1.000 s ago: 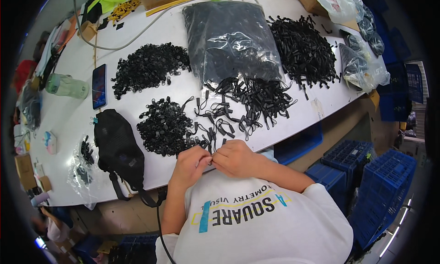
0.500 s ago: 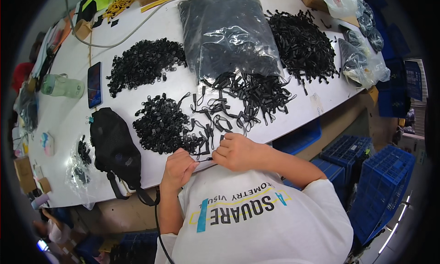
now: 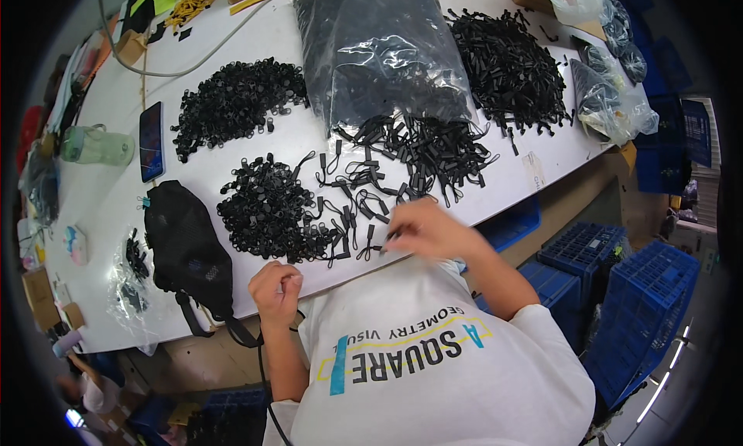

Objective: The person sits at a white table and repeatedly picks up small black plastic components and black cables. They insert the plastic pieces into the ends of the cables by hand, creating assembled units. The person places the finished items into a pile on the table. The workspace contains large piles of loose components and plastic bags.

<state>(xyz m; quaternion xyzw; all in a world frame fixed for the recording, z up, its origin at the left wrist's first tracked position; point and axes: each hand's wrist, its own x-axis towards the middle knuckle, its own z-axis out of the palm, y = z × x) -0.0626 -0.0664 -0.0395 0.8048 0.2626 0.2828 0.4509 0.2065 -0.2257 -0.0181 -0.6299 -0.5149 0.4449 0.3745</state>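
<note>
My left hand [image 3: 276, 293] is at the table's front edge, fingers curled and thumb pressed to the index finger; anything inside is hidden. Farther right, my right hand [image 3: 430, 231] is blurred by motion over the edge of loose black cord-loop pulls [image 3: 370, 206]. Dark pieces show by its fingertips, but I cannot tell whether it holds one. Just beyond my left hand lies a heap of small black ring-ended clips [image 3: 267, 206]. Past my right hand, more cord-loop pulls [image 3: 433, 152] spill beside the mouth of a large clear plastic bag [image 3: 379, 51] of black pieces.
Another heap of black clips [image 3: 236, 101] and a pile of black pieces [image 3: 507, 70] lie farther back. At left are a black waist bag [image 3: 190, 237], a phone [image 3: 152, 142] and a green bottle [image 3: 97, 145]. Blue crates [image 3: 642, 322] stand off the table at right.
My hands were close together with a small black piece between them; now they are apart. The left has drawn back left, and the right has moved right and away over the pulls.
</note>
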